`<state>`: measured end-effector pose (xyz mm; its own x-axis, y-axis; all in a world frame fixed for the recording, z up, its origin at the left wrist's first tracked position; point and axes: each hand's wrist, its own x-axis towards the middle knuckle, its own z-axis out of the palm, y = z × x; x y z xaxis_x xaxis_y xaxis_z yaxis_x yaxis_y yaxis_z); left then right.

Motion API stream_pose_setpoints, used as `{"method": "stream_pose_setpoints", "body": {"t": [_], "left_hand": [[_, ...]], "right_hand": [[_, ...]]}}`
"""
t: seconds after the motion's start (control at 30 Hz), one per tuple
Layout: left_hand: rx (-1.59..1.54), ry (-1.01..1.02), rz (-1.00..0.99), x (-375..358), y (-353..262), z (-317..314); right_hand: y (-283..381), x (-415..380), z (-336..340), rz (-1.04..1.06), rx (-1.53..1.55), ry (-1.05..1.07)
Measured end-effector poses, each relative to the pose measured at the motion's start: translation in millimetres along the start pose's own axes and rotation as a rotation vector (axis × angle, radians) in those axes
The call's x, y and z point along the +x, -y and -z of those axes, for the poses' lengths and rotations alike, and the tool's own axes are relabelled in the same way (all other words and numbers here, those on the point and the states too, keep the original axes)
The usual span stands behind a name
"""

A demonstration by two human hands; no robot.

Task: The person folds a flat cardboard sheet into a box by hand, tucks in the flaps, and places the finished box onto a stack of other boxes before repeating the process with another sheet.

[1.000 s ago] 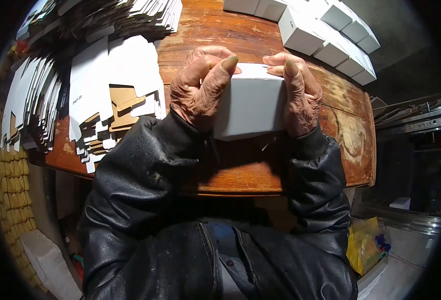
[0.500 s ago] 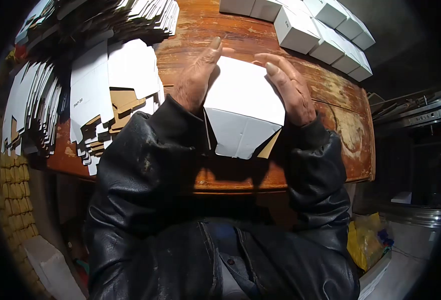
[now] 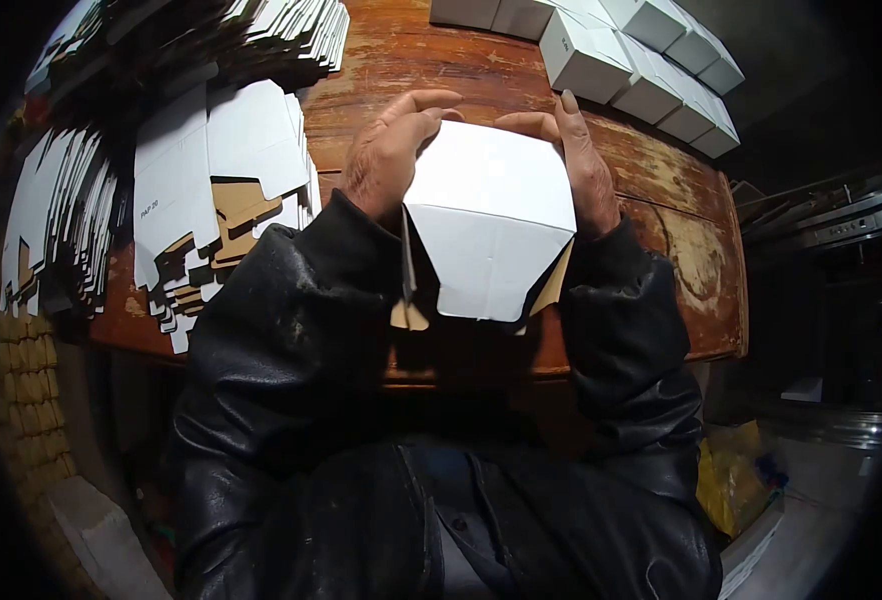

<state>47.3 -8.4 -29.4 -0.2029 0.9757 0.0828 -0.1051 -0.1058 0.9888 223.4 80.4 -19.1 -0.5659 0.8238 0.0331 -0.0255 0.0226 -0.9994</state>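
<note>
A white cardboard box is held between my two hands above the near part of the table. The flaps on the side facing me hang loose, and their brown inner faces show at the left and right. My left hand presses on the box's left side, fingers curving around the far corner. Against the right side lies my right hand, its thumb raised and a finger bent behind the far edge. The far side of the box is hidden.
Flat white box blanks lie stacked at the left, with more blanks beyond them. Several closed white boxes stand in rows at the far right of the worn wooden table. A yellow bag sits low at the right.
The side flaps of the box have swung outward, showing more brown. My right thumb has lifted off the top edge, and my left thumb has come down towards the box.
</note>
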Motion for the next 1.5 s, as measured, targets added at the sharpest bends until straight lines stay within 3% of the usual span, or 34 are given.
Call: {"method": "stream_pose_setpoints", "body": {"t": [0.1, 0.2, 0.23, 0.37, 0.43, 0.53, 0.67, 0.8, 0.83, 0.97, 1.1, 1.33, 1.5], "left_hand": [[-0.057, -0.047, 0.061, -2.7, -0.9, 1.9], [-0.068, -0.117, 0.066, 4.6, 16.3, 5.8], [-0.038, -0.188, 0.089, 7.0, 17.1, 5.3], [-0.090, -0.325, 0.050, 8.7, 17.7, 5.3], [-0.124, -0.296, 0.000, 7.1, 15.1, 8.1], [-0.172, -0.225, -0.027, -0.7, 2.4, 11.2], [-0.162, -0.149, -0.056, -12.5, -14.0, 7.5], [-0.084, -0.017, -0.117, -15.0, -18.8, 9.6], [-0.065, 0.000, -0.139, -16.4, -20.0, 9.3], [0.112, 0.106, -0.244, -20.4, -26.9, 9.3], [0.193, 0.149, -0.265, -27.4, -28.6, 1.3], [0.148, 0.153, -0.159, -35.0, -39.0, -6.1], [0.227, 0.123, -0.132, -35.0, -38.1, -3.9]], "right_hand": [[-7.0, 1.3, 4.5, -0.092, -0.017, 0.082], [-24.5, 10.4, 14.3, -0.232, -0.111, 0.025], [-18.6, 8.0, 12.3, -0.124, -0.293, -0.045], [-32.1, 15.8, 28.1, 0.047, -0.256, -0.129], [-24.8, 13.9, 32.1, 0.124, -0.176, -0.088], [3.3, -0.5, 35.6, 0.075, -0.220, -0.120], [21.7, -21.3, 44.4, 0.323, -0.002, 0.021], [31.6, -29.4, 45.8, 0.617, 0.041, 0.317], [37.0, -35.7, 42.6, 0.545, 0.066, 0.334], [39.9, -34.9, 44.4, 0.718, -0.228, 0.442], [51.5, -42.2, 36.0, 0.800, -0.786, 0.305], [42.2, -40.5, 38.5, 0.881, -0.925, 0.135], [43.6, -42.9, 29.9, 0.829, -0.908, 0.136]]}}
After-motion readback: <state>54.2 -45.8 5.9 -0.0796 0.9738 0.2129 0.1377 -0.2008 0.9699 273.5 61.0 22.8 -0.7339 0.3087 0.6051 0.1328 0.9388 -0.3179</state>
